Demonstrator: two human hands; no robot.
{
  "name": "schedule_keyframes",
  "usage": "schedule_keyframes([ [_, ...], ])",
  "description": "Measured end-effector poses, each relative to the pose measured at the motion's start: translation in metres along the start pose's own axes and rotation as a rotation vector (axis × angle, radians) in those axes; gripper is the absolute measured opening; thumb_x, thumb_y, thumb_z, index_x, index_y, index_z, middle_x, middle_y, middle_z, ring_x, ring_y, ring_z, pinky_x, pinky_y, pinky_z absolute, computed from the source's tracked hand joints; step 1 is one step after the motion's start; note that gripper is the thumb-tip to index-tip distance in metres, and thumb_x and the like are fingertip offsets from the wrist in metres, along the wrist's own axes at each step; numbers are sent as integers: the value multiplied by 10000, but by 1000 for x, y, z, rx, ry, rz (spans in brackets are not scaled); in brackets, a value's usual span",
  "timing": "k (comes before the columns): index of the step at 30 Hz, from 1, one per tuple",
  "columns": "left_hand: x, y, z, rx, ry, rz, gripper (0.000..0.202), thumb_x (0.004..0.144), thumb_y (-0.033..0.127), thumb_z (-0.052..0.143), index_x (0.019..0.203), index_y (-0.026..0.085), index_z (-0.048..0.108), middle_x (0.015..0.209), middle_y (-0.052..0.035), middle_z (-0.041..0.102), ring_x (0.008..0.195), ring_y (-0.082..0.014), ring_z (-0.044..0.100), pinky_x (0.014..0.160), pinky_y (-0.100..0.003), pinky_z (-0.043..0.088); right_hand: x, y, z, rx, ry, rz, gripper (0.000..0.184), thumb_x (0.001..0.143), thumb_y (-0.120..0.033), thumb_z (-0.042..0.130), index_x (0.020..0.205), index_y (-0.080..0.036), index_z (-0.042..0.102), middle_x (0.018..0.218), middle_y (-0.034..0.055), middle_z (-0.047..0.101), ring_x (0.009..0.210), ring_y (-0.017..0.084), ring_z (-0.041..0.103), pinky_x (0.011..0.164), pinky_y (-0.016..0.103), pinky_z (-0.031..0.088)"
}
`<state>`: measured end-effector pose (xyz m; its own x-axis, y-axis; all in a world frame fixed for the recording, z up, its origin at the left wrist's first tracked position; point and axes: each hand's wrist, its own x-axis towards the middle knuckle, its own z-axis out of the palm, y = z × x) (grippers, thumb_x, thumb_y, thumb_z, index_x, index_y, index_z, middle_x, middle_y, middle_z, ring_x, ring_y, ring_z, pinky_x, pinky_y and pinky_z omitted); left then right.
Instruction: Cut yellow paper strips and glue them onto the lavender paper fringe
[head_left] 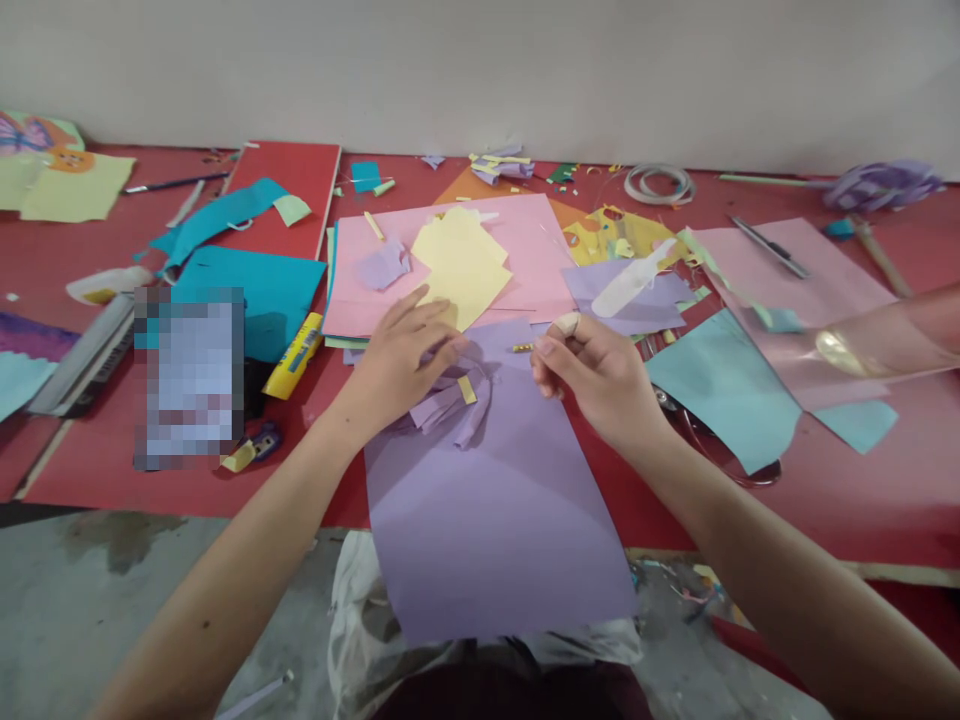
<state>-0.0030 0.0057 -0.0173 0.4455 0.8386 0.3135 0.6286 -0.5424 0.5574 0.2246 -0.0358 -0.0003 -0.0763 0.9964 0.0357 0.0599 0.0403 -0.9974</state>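
A big lilac paper sheet [491, 500] lies in front of me, hanging over the table's near edge. On its far end sits a bundle of cut lilac paper strips [454, 400] with a small yellow tab. My left hand [401, 360] rests on that bundle, fingers curled over the strips and pressing them down. My right hand [592, 370] is closed in a pinch at the sheet's right edge, its fingertips holding a tiny yellowish piece [523, 347]. A bandage wraps one finger.
Pink sheet [525, 250] and yellow sheets [461, 265] lie behind the hands on the red table [862, 500]. Teal paper [259, 290], a yellow glue stick [294, 355], light blue paper [731, 395], scraps, a wire coil [660, 182], a knife [771, 247] lie around. Another person's forearm [892, 335] reaches in at right.
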Motion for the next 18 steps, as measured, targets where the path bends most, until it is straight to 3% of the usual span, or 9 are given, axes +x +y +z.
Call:
schedule_keyframes([
  [9,-2,4,-5,63,-94,4,365,1043,381,429,1161,195,720,1349,-89,692,1370,-258,559,1182,-467,415,8,-9,-19,-31,266,-42,289,777,-436,854,789,-214,669,617,-31,661,490,89,560,455,221,456],
  [12,-3,7,-8,84,-108,-45,380,1039,397,440,1212,200,715,1380,-90,676,1371,-262,564,1181,-472,423,9,-8,-21,-56,279,-56,230,811,-406,832,804,-204,721,656,-5,698,505,93,583,456,226,451],
  [15,-3,8,-10,58,-40,-67,327,1022,356,488,1175,206,736,1356,-88,692,1310,-261,618,1140,-456,477,7,-7,-18,-123,217,-58,246,869,-415,777,769,-195,732,641,3,697,512,98,604,471,229,468],
  [18,-3,7,-12,8,149,-9,245,984,252,565,1149,210,741,1278,-73,736,1230,-243,672,1089,-415,528,8,-4,-16,-122,203,-72,254,893,-449,744,827,-204,741,681,7,724,519,105,631,469,228,484],
])
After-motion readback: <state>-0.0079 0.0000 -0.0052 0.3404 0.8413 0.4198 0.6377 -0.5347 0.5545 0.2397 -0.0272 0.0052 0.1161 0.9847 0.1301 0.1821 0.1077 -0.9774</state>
